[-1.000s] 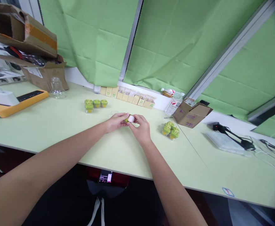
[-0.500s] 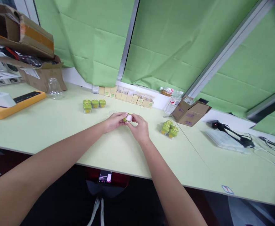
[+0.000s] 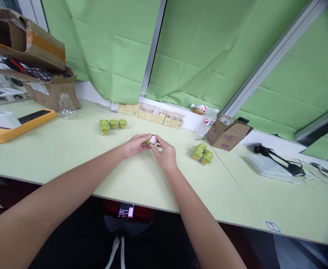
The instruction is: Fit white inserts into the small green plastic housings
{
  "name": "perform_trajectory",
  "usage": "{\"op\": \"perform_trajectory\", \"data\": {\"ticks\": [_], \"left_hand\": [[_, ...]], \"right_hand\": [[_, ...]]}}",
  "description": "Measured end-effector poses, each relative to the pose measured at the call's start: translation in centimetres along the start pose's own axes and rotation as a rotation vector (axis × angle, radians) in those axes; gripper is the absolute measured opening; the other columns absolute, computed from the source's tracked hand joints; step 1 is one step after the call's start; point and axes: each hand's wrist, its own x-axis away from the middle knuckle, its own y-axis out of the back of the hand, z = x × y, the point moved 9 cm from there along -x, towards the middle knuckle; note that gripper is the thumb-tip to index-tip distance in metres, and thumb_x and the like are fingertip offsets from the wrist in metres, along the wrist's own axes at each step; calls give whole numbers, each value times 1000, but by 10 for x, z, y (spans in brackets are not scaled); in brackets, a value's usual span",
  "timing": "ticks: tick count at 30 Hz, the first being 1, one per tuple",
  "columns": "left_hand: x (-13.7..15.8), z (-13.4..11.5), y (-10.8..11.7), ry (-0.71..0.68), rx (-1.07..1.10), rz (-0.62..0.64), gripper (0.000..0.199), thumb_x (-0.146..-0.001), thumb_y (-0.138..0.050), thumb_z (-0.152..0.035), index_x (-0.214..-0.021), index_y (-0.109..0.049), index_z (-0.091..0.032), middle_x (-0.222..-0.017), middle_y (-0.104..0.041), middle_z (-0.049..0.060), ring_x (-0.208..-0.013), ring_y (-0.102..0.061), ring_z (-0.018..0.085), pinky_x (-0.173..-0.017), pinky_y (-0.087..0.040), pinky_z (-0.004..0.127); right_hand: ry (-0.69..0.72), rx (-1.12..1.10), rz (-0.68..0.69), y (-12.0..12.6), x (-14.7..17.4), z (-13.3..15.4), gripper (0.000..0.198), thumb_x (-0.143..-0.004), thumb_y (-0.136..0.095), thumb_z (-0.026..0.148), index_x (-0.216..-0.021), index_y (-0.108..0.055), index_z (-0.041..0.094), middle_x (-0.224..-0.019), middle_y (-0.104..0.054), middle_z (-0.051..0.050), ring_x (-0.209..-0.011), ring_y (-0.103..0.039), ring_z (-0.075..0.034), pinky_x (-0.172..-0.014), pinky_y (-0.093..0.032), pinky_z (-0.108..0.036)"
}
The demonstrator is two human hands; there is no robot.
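Observation:
My left hand [image 3: 136, 145] and my right hand [image 3: 164, 151] meet above the middle of the table. Between their fingertips is a small green lid [image 3: 153, 139], its pale pinkish-white face turned toward me. Fingers of both hands are closed around its edge and hide part of it. Just behind my left hand, a faint clear outline, perhaps a transparent cup [image 3: 134, 134], shows on the table. Several small clear containers with green lids [image 3: 104, 129] stand to the left. Another cluster of green-lidded containers [image 3: 202, 154], yellowish inside, stands to the right of my right hand.
A row of small cardboard boxes [image 3: 152, 113] lines the back wall. Plastic bottles [image 3: 204, 110] and an open carton [image 3: 227, 133] stand at back right. A glass jar [image 3: 66, 107] and an orange power strip [image 3: 26, 125] are on the left. A phone [image 3: 126, 211] lies below the table edge.
My right hand's fingers have shifted slightly on the green lid. The view has drifted a little; the containers stay in place.

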Motion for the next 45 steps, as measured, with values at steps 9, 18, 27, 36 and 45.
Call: {"op": "perform_trajectory", "data": {"ticks": [9, 18, 27, 36, 45], "left_hand": [[-3, -1, 4, -34, 19, -21, 33, -83, -72, -40, -102, -70, -14, -109, -68, 11, -97, -65, 18, -92, -51, 34], [-3, -4, 4, -62, 3, -24, 36, -78, -76, -40, -102, -71, -15, -109, -68, 10, -101, -64, 20, -93, -50, 36], [-3, 3, 8, -22, -42, -51, 37, -73, -80, -38, -99, -72, -14, -101, -70, 9, -89, -64, 17, -84, -50, 33], [1, -4, 1, 9, 77, 31, 26, -81, -73, -37, -90, -71, -12, -87, -67, 6, -79, -61, 14, -70, -48, 25], [5, -6, 0, 95, 210, 79, 31, -91, -59, -38, -99, -70, -10, -90, -67, 10, -69, -60, 13, -60, -51, 23]], "right_hand": [[-112, -232, -58, 5, -2, -2, 37, -85, -64, 42, -115, -64, 21, -113, -69, -9, -98, -68, -21, -79, -62, -35], [-125, -230, -37, 3, -1, -4, 36, -83, -65, 40, -114, -62, 21, -112, -67, -11, -93, -67, -20, -73, -60, -34], [-391, -492, 77, -24, 2, -33, 45, -80, -65, 55, -109, -59, 21, -113, -65, -8, -83, -67, -16, -64, -61, -30], [-507, -776, 92, -24, 3, -32, 45, -69, -78, 49, -99, -61, 21, -107, -65, -6, -84, -68, -17, -66, -61, -32], [-569, -705, 137, -25, 7, -35, 47, -68, -78, 53, -98, -61, 21, -94, -65, -3, -70, -65, -13, -54, -54, -25]]}}
